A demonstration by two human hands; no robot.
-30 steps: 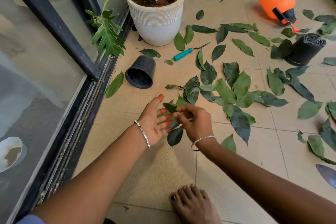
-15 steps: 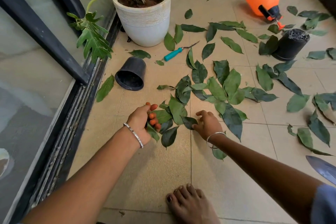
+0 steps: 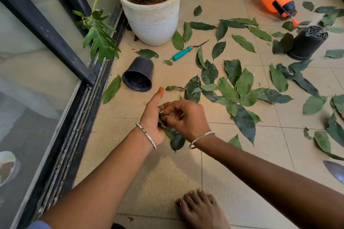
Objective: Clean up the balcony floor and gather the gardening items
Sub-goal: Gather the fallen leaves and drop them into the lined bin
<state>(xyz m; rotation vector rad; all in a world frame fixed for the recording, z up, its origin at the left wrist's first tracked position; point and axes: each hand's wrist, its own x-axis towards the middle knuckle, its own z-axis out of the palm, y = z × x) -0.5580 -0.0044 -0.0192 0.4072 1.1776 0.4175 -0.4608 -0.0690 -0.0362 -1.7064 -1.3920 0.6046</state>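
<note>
Left hand point(image 3: 151, 117) and right hand point(image 3: 186, 117) are clutching a leaf bunch point(image 3: 175, 138) between both grips; loose leaves point(image 3: 240, 87) are lying just beyond on the floor point(image 3: 163, 173).

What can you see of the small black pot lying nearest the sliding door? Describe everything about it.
The small black pot looks like thin plastic, round and tapered. It lies tipped on its side on the beige tiled floor, with its open mouth toward the camera and its inside dark and apparently empty. It sits between the door track and the scattered leaves, below the white planter. Neither hand touches it.
</note>
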